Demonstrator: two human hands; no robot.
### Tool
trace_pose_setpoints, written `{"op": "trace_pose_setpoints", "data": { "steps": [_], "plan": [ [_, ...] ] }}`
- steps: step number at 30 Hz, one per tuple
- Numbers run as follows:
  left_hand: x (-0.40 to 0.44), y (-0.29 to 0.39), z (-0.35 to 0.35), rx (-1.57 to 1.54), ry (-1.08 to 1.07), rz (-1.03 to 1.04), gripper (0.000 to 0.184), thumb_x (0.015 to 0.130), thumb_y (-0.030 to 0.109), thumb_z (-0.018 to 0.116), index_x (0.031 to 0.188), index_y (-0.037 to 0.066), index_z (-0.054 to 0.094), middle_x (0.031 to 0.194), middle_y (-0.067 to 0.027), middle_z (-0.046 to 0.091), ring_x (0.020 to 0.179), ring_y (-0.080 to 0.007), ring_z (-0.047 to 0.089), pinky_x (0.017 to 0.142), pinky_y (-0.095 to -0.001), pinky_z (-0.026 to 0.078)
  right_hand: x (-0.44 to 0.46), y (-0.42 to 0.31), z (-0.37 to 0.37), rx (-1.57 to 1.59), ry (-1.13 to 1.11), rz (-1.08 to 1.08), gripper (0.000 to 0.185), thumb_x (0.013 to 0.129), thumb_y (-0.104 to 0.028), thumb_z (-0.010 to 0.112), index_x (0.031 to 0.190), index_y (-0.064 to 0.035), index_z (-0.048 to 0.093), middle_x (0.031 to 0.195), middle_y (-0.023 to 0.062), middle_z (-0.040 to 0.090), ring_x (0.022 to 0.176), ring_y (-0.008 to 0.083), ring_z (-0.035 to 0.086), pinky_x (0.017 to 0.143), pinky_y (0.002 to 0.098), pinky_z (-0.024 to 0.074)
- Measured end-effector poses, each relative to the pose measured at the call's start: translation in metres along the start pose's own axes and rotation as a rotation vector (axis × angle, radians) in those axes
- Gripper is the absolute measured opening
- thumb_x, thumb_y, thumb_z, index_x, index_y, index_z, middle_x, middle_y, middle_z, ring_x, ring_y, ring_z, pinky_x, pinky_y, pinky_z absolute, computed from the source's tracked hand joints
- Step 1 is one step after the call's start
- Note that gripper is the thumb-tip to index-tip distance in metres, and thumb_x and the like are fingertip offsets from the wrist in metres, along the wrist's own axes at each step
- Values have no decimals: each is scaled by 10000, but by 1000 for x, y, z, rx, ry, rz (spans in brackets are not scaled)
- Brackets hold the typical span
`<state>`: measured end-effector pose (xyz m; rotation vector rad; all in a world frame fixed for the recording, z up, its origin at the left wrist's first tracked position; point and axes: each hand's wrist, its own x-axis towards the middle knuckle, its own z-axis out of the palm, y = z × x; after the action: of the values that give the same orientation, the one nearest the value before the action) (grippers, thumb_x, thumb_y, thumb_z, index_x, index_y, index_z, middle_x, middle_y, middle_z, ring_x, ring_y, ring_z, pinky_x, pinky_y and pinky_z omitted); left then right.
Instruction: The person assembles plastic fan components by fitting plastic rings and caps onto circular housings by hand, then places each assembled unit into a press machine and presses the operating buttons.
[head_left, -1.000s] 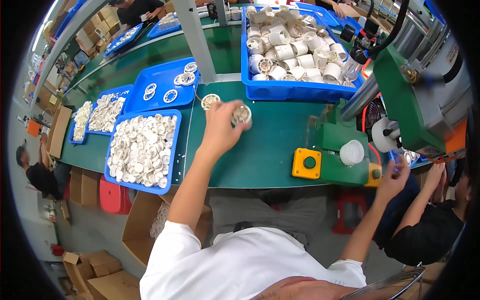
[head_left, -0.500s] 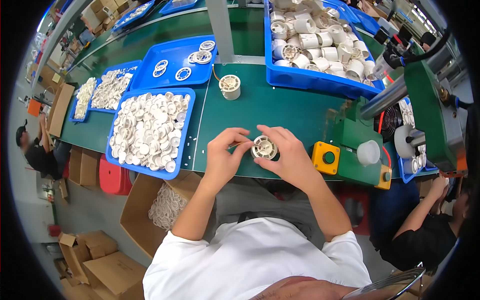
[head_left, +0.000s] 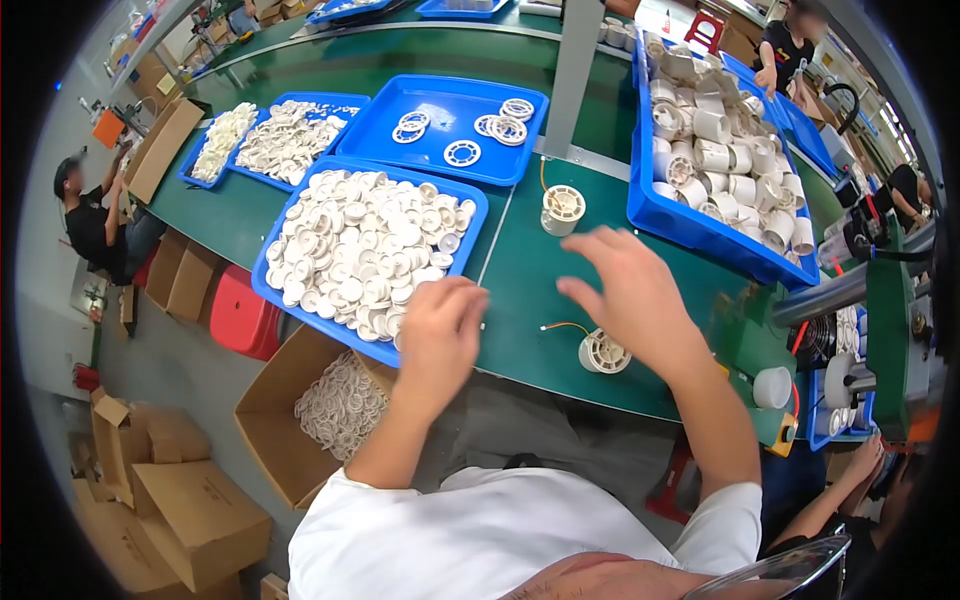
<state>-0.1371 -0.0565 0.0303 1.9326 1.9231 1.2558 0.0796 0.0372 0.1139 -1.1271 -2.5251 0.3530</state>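
My left hand (head_left: 438, 335) is at the right edge of a blue tray (head_left: 270, 290) heaped with round white caps (head_left: 365, 250). Its fingers are bent and pressed together; whatever they may hold is hidden. My right hand (head_left: 630, 295) is raised over the green table with thumb and fingers apart, holding nothing. Below it, near the front edge, stands a white round plastic housing (head_left: 605, 352) with a spoked top and a thin orange wire. A second such housing (head_left: 563, 208), also with a wire, stands just beyond my right fingertips.
A big blue bin (head_left: 640, 205) of white cylinders stands back right. A blue tray (head_left: 390, 160) holds several spoked rings. A metal post (head_left: 573, 90) rises behind the housings. At right is a green machine (head_left: 885, 330). A cardboard box (head_left: 265, 430) sits below. Co-workers are on both sides.
Both hands have let go of the housing, which now stands on the table. My left hand has moved to the cap tray, my right towards the other housing. The view has turned.
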Motion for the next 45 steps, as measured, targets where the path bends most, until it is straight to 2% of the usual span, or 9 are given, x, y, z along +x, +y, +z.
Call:
{"op": "trace_pose_setpoints", "data": {
  "steps": [4, 10, 12, 16, 21, 23, 32, 38, 45],
  "plan": [
    [4, -31, -20, 495, -2, -21, 271, 813, 12, 742, 1081, 4, 701, 1166, -136, 663, 1080, -320, 611, 924, -429, 503, 109, 15, 55, -110, -60, -149, 243, 893, -113, 703, 1123, -36, 710, 1108, 152, 688, 1109, 323, 638, 912, 457, 533],
    [1, -52, -18, 356, -50, -38, 271, 773, -8, 745, 1039, -3, 690, 1144, -137, 653, 1076, -327, 594, 924, -430, 506, 204, 40, 150, -40, 241, -337, 303, 912, -152, 622, 1178, -43, 720, 1187, 157, 703, 1228, 357, 587, 1033, 552, 466],
    [1, -53, -21, 305, -49, -35, 240, 772, -13, 744, 1007, -6, 695, 1117, -135, 656, 1064, -327, 595, 921, -427, 506, 214, 34, 139, -127, -246, -120, 354, 925, -210, 615, 1224, -49, 715, 1259, 148, 693, 1268, 360, 570, 1065, 565, 443],
    [6, -50, -21, 279, 40, 42, 170, 773, -33, 745, 937, -2, 710, 1033, -123, 678, 1010, -333, 614, 881, -424, 513, 209, 43, 131, -14, -243, -98, 364, 928, -241, 640, 1220, -40, 727, 1151, 173, 730, 1142, 355, 668, 986, 511, 523],
    [7, -35, -14, 139, 105, 61, 209, 800, -71, 728, 986, 24, 735, 913, -116, 694, 851, -324, 674, 738, -397, 548, 185, 44, 111, 179, -96, -97, 302, 895, -174, 726, 1152, -16, 736, 1027, 179, 750, 1009, 362, 712, 931, 439, 553],
    [2, -19, -8, 43, 132, 70, 259, 806, -98, 714, 1023, 40, 746, 876, -118, 693, 772, -299, 700, 659, -370, 559, 167, 41, 104, 207, 139, -179, 257, 912, -161, 709, 1120, -16, 747, 1029, 190, 744, 1018, 376, 703, 930, 446, 547],
    [-48, 15, 40, -77, -160, 197, 266, 837, -5, 750, 1102, -11, 727, 1191, -158, 677, 1063, -362, 656, 892, -432, 548, -4, 58, 14, 293, 81, 28, 189, 937, -135, 691, 1056, -5, 759, 952, 178, 710, 876, 371, 690, 799, 430, 545],
    [-46, 6, 49, -42, -80, 225, 225, 808, 64, 823, 1018, 16, 760, 1052, -132, 731, 1000, -331, 671, 842, -418, 560, -75, 88, 33, 86, -163, 413, 333, 900, -150, 739, 1185, 19, 708, 1126, 199, 672, 1043, 379, 675, 933, 458, 548],
    [-37, 74, 54, -152, 14, 326, 214, 775, 44, 850, 972, 28, 768, 1013, -124, 733, 938, -323, 688, 789, -415, 567, -99, 80, 46, 118, -7, 260, 552, 798, -161, 833, 1294, -6, 650, 1267, 182, 620, 1167, 375, 608, 1028, 432, 504]
  ]
}}
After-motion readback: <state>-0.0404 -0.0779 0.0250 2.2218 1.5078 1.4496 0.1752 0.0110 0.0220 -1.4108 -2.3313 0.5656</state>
